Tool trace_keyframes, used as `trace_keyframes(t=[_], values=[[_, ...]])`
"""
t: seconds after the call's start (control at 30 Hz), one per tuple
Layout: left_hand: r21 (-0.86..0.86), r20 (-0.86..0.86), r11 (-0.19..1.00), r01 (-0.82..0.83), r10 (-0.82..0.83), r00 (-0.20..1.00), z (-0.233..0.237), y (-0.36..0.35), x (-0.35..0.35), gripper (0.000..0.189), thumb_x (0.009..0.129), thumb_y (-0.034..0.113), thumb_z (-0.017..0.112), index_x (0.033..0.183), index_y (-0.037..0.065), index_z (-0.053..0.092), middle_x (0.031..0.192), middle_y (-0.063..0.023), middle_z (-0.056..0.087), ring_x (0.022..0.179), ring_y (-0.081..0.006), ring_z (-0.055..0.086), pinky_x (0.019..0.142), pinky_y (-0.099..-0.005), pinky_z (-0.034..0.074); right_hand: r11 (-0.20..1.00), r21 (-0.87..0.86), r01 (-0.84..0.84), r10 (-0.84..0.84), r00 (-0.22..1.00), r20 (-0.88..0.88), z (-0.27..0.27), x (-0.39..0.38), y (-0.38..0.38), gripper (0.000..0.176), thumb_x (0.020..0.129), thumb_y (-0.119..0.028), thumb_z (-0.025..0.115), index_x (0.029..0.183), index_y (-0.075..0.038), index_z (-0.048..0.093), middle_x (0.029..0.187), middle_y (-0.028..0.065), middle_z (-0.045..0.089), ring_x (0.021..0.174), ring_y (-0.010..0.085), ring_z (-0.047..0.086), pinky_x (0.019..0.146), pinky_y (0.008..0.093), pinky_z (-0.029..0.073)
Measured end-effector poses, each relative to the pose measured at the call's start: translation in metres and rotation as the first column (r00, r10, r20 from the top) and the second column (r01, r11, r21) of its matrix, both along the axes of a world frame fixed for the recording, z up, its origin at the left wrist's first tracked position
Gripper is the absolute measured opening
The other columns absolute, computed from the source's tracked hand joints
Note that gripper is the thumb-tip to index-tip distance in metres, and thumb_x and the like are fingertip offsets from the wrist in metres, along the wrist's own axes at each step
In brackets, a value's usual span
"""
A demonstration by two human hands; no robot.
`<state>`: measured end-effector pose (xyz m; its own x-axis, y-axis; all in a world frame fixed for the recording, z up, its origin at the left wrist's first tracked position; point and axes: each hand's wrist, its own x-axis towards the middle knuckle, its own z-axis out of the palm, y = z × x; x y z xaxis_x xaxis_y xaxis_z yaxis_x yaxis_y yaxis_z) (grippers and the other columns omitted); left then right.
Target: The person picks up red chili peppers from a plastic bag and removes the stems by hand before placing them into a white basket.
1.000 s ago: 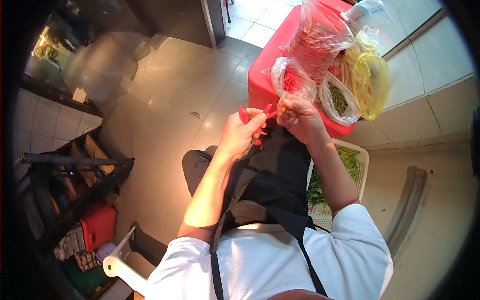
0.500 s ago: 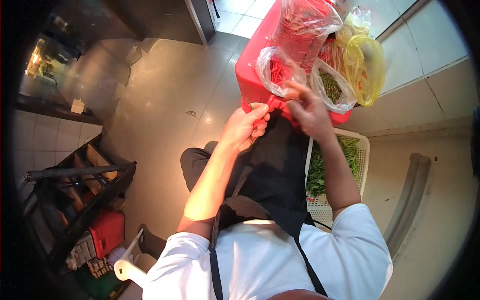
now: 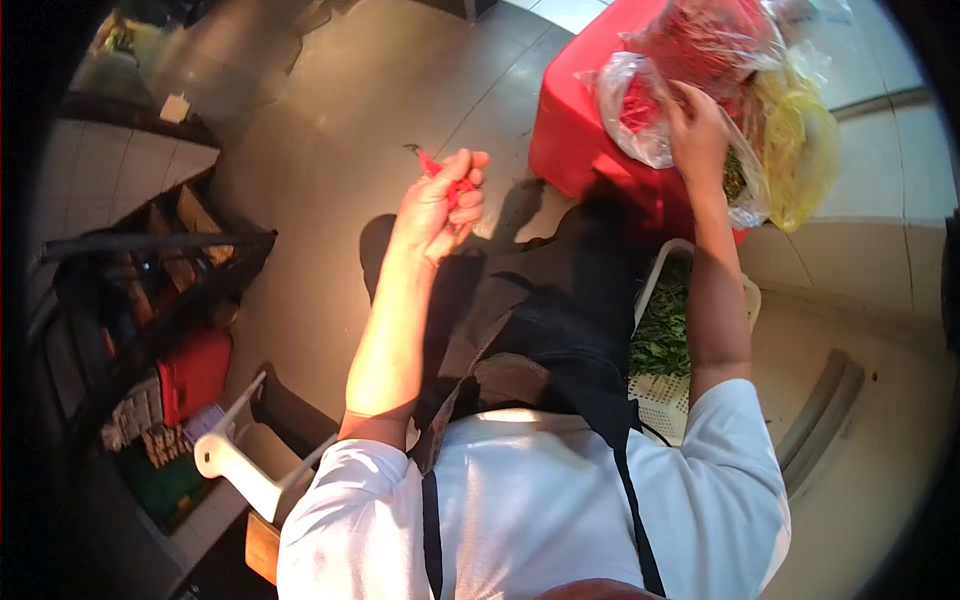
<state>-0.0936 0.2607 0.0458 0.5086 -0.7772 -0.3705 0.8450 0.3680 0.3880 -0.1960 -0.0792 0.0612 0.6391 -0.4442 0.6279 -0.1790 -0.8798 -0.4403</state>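
Note:
My left hand (image 3: pixel 440 205) is closed around red chili peppers (image 3: pixel 430 166), one with its green stem sticking out at the top. It is held over the floor, left of the red surface. My right hand (image 3: pixel 697 130) is at the rim of a clear plastic bag (image 3: pixel 655 150) that holds red pieces (image 3: pixel 638 104). Its fingers are bent against the bag, and their tips are partly hidden, so what they hold, if anything, cannot be made out. The bags stand on a red stool or table (image 3: pixel 570 125).
A yellow bag (image 3: pixel 805 150) and a larger clear bag of red peppers (image 3: pixel 705 40) stand at the back right. A white basket (image 3: pixel 660 400) holds green peppers or leaves (image 3: pixel 662 325). A white chair (image 3: pixel 240 465) and a dark rack (image 3: pixel 150 330) are at left.
The view has shifted. My left hand has moved left, away from the red surface, with the peppers. My right hand has moved from beside my left hand to the clear bag.

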Motion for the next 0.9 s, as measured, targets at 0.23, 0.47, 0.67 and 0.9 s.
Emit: trace_keyframes(t=[0.23,0.47,0.67,0.9], values=[[-0.086,-0.173,0.947,-0.308,0.29,0.941,-0.052,0.094,0.029,0.029,0.1,0.026,0.053,0.108,-0.002,0.057,0.081,-0.0038,0.052,0.06,-0.0079,0.042,0.042,-0.018,0.031,0.949,0.291,-0.125,0.114,0.992,0.054,-0.019,-0.006,0.097,0.012,0.087,-0.006,0.066,0.098,0.0,0.067,0.089,0.0124,0.066,0.081,0.0207,0.065,0.074,0.0293,0.05],[-0.138,-0.256,0.883,-0.448,0.405,0.878,-0.13,0.125,0.097,0.03,0.1,0.027,0.051,0.106,-0.002,0.058,0.081,-0.0041,0.052,0.062,-0.009,0.042,0.043,-0.0188,0.032,0.89,0.44,-0.118,0.247,0.936,-0.25,-0.09,0.05,0.144,0.013,0.087,-0.005,0.067,0.098,0.0,0.066,0.086,0.0111,0.065,0.073,0.0179,0.062,0.069,0.0271,0.05],[0.057,-0.253,0.926,-0.374,0.376,0.891,-0.162,0.13,0.133,0.029,0.098,0.032,0.055,0.099,0.004,0.057,0.076,-0.0019,0.049,0.055,-0.0077,0.039,0.039,-0.0203,0.029,0.669,0.655,0.352,0.362,0.615,-0.701,-0.262,0.093,0.148,0.022,0.083,-0.011,0.07,0.102,0.0,0.065,0.089,0.014,0.068,0.083,0.0243,0.066,0.077,0.0347,0.051],[0.056,-0.476,0.873,-0.484,0.45,0.755,-0.175,0.174,0.122,0.031,0.097,0.031,0.057,0.102,0.0,0.056,0.07,-0.006,0.046,0.052,-0.0124,0.041,0.041,-0.0253,0.033,0.856,0.338,0.391,0.341,0.064,-0.938,-0.491,0.05,0.249,0.035,0.075,-0.011,0.076,0.103,0.0,0.06,0.099,0.0216,0.065,0.099,0.0385,0.063,0.084,0.0454,0.05]])
